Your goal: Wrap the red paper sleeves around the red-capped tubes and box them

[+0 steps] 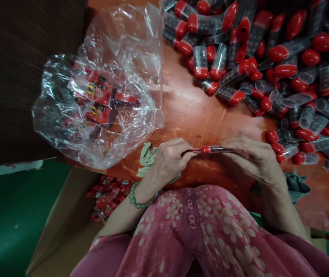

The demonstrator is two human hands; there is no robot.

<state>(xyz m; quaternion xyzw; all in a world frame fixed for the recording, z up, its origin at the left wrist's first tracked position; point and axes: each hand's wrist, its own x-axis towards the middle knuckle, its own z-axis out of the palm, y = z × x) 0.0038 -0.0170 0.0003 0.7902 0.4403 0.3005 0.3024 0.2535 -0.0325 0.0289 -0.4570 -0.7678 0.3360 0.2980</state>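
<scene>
Over the table's near edge, my left hand (171, 157) pinches the red left end of a slim clear plastic case (210, 149). The fingers of my right hand (249, 156) close on the other, clear end. I see the case nearly edge-on, and what the left fingertips cover is partly hidden. Many similar clear cases with glossy red ends (219, 63) lie piled at the upper right. Left of my hands, a crinkled clear plastic bag (135, 50) lies with several small red printed packs (99, 92) in it.
A pale green cloth scrap (147, 157) lies beside my left wrist, and a dark green cloth (297, 184) beside my right forearm. Below the table's left edge stands a cardboard box (63, 215) with many red printed packs inside. The table (181, 88) is orange-brown.
</scene>
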